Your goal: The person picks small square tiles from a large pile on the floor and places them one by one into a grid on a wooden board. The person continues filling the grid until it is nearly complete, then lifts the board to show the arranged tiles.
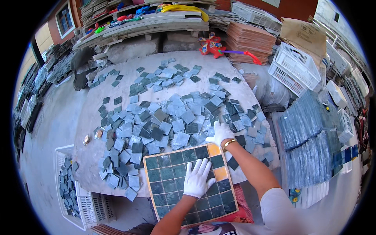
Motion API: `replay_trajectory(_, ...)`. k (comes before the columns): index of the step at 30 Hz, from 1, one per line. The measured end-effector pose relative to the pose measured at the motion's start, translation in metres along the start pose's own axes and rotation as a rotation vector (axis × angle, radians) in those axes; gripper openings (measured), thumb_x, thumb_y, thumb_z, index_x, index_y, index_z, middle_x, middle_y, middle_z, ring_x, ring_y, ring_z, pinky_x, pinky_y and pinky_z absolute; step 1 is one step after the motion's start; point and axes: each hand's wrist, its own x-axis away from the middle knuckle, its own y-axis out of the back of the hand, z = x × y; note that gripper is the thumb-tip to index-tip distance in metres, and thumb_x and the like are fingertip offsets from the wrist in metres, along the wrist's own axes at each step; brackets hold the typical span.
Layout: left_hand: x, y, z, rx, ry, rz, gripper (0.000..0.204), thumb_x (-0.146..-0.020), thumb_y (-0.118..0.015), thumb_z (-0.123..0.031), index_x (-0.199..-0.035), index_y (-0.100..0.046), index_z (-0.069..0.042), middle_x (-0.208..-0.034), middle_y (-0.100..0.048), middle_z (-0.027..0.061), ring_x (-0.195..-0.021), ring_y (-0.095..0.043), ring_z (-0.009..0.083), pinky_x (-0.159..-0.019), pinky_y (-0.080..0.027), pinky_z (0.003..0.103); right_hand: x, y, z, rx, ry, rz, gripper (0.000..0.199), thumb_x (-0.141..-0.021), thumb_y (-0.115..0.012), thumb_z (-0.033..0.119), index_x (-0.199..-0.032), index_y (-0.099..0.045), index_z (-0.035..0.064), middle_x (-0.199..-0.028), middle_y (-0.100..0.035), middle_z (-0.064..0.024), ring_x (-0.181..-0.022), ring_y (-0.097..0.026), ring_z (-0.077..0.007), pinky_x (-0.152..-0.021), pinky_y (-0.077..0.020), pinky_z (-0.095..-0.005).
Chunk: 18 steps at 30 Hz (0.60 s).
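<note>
A square board with a pale wooden frame (150,184) lies at the table's near edge, tilted slightly. Dark green stone tiles (164,173) fill most of its grid, while two cells near its right side show a bare yellow-orange base (221,173). My left hand (197,179), in a white glove, rests flat on the tiles with fingers spread. Just beyond the board's upper right corner, my gloved right hand (220,133) reaches into loose square tiles (188,116), its fingers apart and no tile visible in it. A gold bracelet circles that wrist.
Loose grey-green tiles spread over the pale table (94,129). A white crate of tiles (84,205) stands at lower left. Wrapped slate stacks (303,141) and a white basket (293,68) are on the right. A red toy (212,47) sits at the far edge.
</note>
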Motion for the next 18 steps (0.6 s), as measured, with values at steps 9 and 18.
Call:
replay_trajectory(9, 0.001, -0.003, 0.000, -0.010, -0.008, -0.029, 0.066, -0.080, -0.063, -0.043, -0.133, -0.047, -0.007, -0.141, -0.043, 0.0123, -0.133, -0.036, 0.0279, -0.110, -0.021, 0.052, -0.010, 0.030, -0.060, -0.691, 0.236, 0.261, 0.028, -0.085, -0.054, 0.010, -0.110, -0.065, 0.0036, -0.107, -0.066, -0.0130, -0.075, -0.066, -0.0210, -0.065, -0.0535, -0.0312)
replay_trajectory(18, -0.004, -0.011, 0.001, 0.010, 0.022, -0.051, 0.070, -0.081, -0.063, -0.042, -0.136, -0.042, -0.003, -0.144, -0.040, 0.0161, -0.135, -0.034, 0.0309, -0.110, -0.022, 0.051, 0.004, -0.018, -0.052, -0.319, 0.630, -0.042, 0.020, -0.075, -0.063, 0.020, -0.090, -0.072, 0.0093, -0.091, -0.067, -0.0125, -0.089, -0.062, -0.0296, -0.083, -0.0484, -0.0390)
